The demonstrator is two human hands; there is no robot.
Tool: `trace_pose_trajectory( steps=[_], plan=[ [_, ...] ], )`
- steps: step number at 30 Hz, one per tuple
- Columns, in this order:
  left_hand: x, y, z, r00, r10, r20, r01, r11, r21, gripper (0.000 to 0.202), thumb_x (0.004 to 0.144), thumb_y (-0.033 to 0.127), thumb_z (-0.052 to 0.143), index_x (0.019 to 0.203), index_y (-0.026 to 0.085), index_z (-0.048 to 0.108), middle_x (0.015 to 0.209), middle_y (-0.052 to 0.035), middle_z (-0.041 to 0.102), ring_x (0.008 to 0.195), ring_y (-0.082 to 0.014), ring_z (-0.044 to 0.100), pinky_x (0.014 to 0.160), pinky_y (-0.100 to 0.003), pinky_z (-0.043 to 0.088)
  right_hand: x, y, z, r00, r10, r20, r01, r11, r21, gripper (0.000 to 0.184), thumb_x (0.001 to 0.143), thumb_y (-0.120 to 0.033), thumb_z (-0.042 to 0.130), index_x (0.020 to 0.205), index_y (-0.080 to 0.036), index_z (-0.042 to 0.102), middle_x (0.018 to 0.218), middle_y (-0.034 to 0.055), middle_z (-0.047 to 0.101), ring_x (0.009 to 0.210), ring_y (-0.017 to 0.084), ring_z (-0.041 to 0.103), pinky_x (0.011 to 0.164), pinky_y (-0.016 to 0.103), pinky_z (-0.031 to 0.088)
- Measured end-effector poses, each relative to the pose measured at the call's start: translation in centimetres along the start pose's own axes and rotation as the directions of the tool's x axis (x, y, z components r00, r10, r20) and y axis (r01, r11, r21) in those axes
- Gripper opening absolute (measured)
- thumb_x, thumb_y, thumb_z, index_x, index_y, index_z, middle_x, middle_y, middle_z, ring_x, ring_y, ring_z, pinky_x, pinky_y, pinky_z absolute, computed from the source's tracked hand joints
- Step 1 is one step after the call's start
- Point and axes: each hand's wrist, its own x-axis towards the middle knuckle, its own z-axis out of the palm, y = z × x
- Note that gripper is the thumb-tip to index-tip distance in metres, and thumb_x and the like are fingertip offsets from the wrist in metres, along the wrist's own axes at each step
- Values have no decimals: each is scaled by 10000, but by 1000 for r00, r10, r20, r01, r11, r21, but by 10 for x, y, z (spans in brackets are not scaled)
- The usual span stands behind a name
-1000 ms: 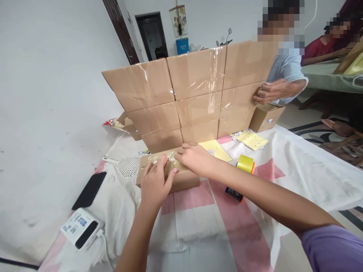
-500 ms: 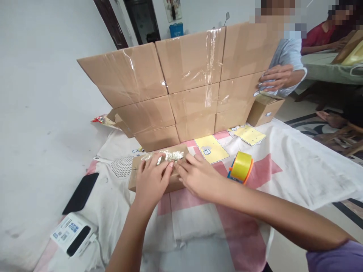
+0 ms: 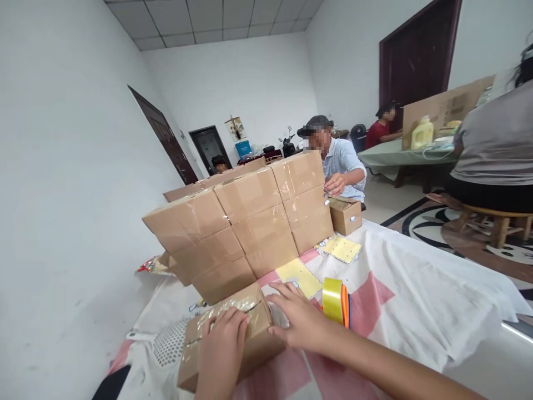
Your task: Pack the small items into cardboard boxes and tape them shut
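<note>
In front of me on the table lies a cardboard box (image 3: pixel 266 333) with shiny clear tape (image 3: pixel 245 300) along its top. My left hand (image 3: pixel 225 339) rests on the box's top face, its fingers bent together and pressing on it. At the box's right end is my right hand (image 3: pixel 297 314), thumb and fingers spread apart beside a pale, see-through piece that looks like loose tape. Just right of that hand stands a roll of yellow tape (image 3: pixel 333 300) in an orange and blue holder. The undersides of both hands are hidden.
Behind the box rises a stack of taped cardboard boxes (image 3: pixel 258 222). A person (image 3: pixel 343 161) in a light blue shirt sits behind, one hand at its right edge beside a small box (image 3: pixel 345 215). Yellow sheets (image 3: pixel 343 248) lie on the cloth. A dark flat object (image 3: pixel 110 383) is lower left.
My view has tilted up, showing more of the room. The right hand has shifted from the box's taped top to its right end, its fingers opening. My left hand stays on the box.
</note>
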Motion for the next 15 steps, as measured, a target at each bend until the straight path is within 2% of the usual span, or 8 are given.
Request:
trace_pose_trajectory(
  steps=[3, 5, 7, 9, 10, 13, 15],
  plan=[
    [-11, -2, 12, 997, 75, 35, -77, 996, 46, 333, 1015, 330, 434, 1093, 287, 754, 1180, -56, 750, 1094, -269, 685, 971, -494, 410, -3, 11, -8, 995, 95, 39, -97, 994, 51, 463, 813, -308, 691, 1267, -216, 674, 1408, 139, 611, 1307, 369, 521, 1107, 541, 405],
    [-18, 1, 18, 998, 67, 4, -67, 990, 121, 341, 1004, 300, 458, 1203, 254, 731, 1219, -91, 742, 1117, -290, 684, 1010, -533, 393, -3, 16, -10, 988, 107, 112, -120, 985, 121, 641, 801, -339, 711, 1413, -205, 580, 1470, 153, 564, 1392, 377, 464, 1164, 539, 352],
    [-24, 4, 22, 997, 65, -41, -56, 981, 187, 361, 986, 228, 470, 1254, 222, 711, 1237, -110, 739, 1142, -295, 682, 1069, -562, 358, -1, 19, -7, 971, 61, 232, -111, 972, 207, 1018, 743, -417, 783, 1608, -197, 293, 1638, 169, 344, 1527, 379, 273, 1226, 520, 272],
    [-27, 2, 23, 992, 109, -57, -94, 972, 217, 385, 956, 170, 487, 1270, 223, 705, 1236, -93, 745, 1146, -277, 690, 1084, -534, 369, 7, 21, 1, 938, -5, 347, -96, 958, 272, 1361, 650, -459, 864, 1643, -187, -26, 1710, 183, 84, 1580, 363, 93, 1258, 486, 208],
    [-27, -1, 24, 986, 153, -59, -136, 965, 224, 393, 943, 159, 499, 1270, 232, 705, 1225, -71, 753, 1128, -259, 703, 1069, -501, 396, 13, 21, 6, 923, -29, 385, -92, 952, 293, 1472, 602, -459, 899, 1624, -178, -123, 1710, 196, 2, 1584, 356, 48, 1265, 469, 189],
    [-27, -18, 28, 938, 324, -119, -280, 916, 287, 368, 931, 181, 539, 1244, 258, 716, 1173, 8, 775, 1045, -195, 740, 981, -404, 466, 32, 21, 20, 915, -55, 399, -98, 931, 352, 1635, 494, -433, 962, 1586, -172, -226, 1700, 224, -49, 1583, 357, 42, 1262, 448, 185],
    [-26, -30, 30, 872, 443, -207, -345, 858, 381, 320, 931, 224, 567, 1201, 267, 732, 1137, 46, 784, 988, -167, 753, 923, -371, 482, 40, 19, 26, 924, -41, 380, -114, 919, 377, 1678, 435, -414, 985, 1593, -210, -213, 1699, 218, -22, 1575, 374, 85, 1246, 461, 222]
  ],
)
